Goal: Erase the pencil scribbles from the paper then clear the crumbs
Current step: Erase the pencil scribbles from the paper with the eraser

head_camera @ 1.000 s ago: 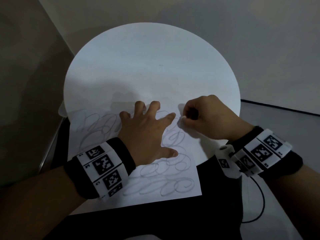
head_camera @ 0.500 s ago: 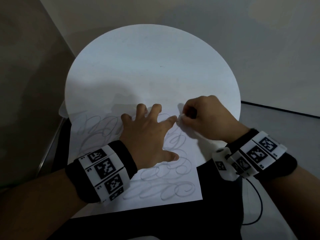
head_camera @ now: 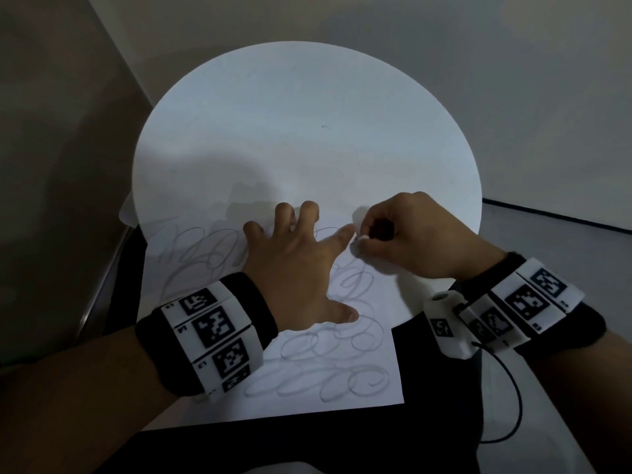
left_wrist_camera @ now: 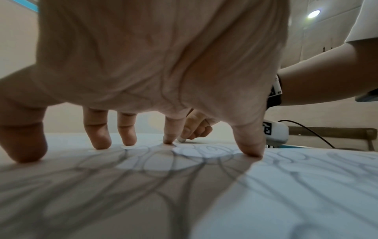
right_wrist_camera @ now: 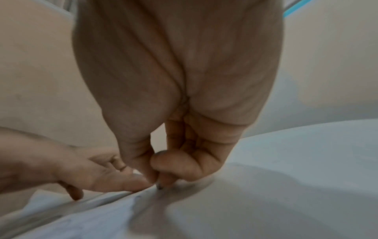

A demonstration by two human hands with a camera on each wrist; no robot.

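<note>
A white sheet of paper point(head_camera: 307, 401) covered in looping pencil scribbles point(head_camera: 345, 340) lies on the near part of a round white table point(head_camera: 307, 124). My left hand point(head_camera: 294, 265) is spread on the sheet, its fingertips point(left_wrist_camera: 98, 142) pressing the paper point(left_wrist_camera: 296, 194) flat. My right hand point(head_camera: 371, 246) pinches a small white eraser point(head_camera: 361, 238) between thumb and fingers. The eraser point(left_wrist_camera: 181, 139) tip touches the sheet at its upper right, just beside the left index fingertip. In the right wrist view the eraser's dark tip point(right_wrist_camera: 159, 186) meets the paper under the pinch.
The paper's near edge overhangs the table onto a black surface point(head_camera: 427, 422). A black cable point(head_camera: 513, 415) loops from the right wrist band. Plain walls close in behind and to the left of the table. A floor edge shows at the right.
The right hand has shifted slightly back and forth with the eraser beside the left index fingertip. The left hand has stayed spread on the paper.
</note>
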